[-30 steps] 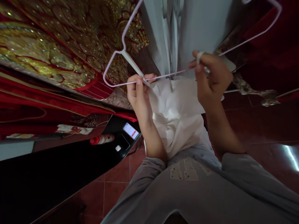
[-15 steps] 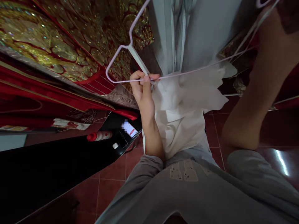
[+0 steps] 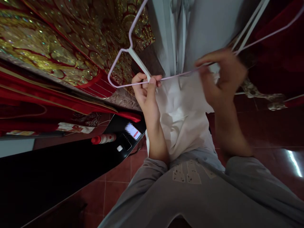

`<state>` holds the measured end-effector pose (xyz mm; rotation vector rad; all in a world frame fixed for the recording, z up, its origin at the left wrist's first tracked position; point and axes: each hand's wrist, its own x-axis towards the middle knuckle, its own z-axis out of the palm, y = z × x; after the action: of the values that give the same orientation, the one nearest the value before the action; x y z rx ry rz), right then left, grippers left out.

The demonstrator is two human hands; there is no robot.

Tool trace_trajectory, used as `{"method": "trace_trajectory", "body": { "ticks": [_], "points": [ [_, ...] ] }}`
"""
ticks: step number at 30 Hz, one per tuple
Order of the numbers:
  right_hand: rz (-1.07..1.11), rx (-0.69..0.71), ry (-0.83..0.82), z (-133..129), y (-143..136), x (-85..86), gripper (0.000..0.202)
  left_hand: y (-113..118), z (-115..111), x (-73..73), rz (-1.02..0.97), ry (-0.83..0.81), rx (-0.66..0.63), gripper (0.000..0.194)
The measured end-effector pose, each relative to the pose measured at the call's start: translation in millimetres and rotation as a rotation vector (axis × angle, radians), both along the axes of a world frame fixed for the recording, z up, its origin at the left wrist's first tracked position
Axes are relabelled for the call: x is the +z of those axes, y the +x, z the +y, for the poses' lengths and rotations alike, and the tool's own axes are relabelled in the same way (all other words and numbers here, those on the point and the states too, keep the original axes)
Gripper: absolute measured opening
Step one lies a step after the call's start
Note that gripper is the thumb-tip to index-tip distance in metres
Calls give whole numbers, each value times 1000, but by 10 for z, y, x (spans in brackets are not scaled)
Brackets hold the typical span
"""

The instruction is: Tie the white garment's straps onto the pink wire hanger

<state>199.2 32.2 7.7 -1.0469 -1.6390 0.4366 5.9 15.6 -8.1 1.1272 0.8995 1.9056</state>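
A pale pink hanger (image 3: 114, 65) stretches across the upper middle, its bottom bar running to the upper right. My left hand (image 3: 150, 91) pinches that bar near its left end, along with a white strap (image 3: 139, 62) looped over the hanger. Farther right, my right hand (image 3: 222, 77) is closed at the bar, thumb and forefinger near it and blurred by motion; what it grips there is hard to make out. White cloth (image 3: 182, 118) hangs below the bar between my hands. Two more white straps (image 3: 251, 27) rise at the upper right.
Red and gold sequined garments (image 3: 57, 47) hang at the left. Grey-blue cloth (image 3: 209, 28) hangs behind the hanger. On a black table (image 3: 59, 164) lie a lit phone (image 3: 133, 131), a dark phone (image 3: 125, 142), a white case (image 3: 119, 148) and a red-capped bottle (image 3: 104, 138).
My right hand has come down and inward from the upper right to the hanger's bar. The white straps at the right now stand apart from it. My left hand keeps its pinch.
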Motion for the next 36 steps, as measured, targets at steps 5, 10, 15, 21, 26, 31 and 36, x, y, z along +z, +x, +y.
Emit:
{"method": "trace_trajectory", "body": {
  "ticks": [5,10,15,21,26,31,36],
  "points": [
    [-108,19,133,-14,-41,-37,11,37,-77,-67,82,-16,94,33],
    [-76,-43,185,-78,-120,-110,16,-88,-290,4,236,-58,72,26],
    [-35,-99,233,-79,-272,-176,17,-374,-461,296,327,-186,-86,37],
    [-41,-87,293,-59,-299,-214,19,-628,-364,602,225,-59,-107,44],
    [-46,-67,292,-47,-257,-245,21,-630,-244,768,-91,-28,-237,43],
    [-71,-71,231,-63,-254,-275,23,-570,-282,807,-213,-90,-112,72],
    [-72,-26,229,-63,-227,-258,24,-525,-180,904,-245,-142,-35,77]
  ]
}}
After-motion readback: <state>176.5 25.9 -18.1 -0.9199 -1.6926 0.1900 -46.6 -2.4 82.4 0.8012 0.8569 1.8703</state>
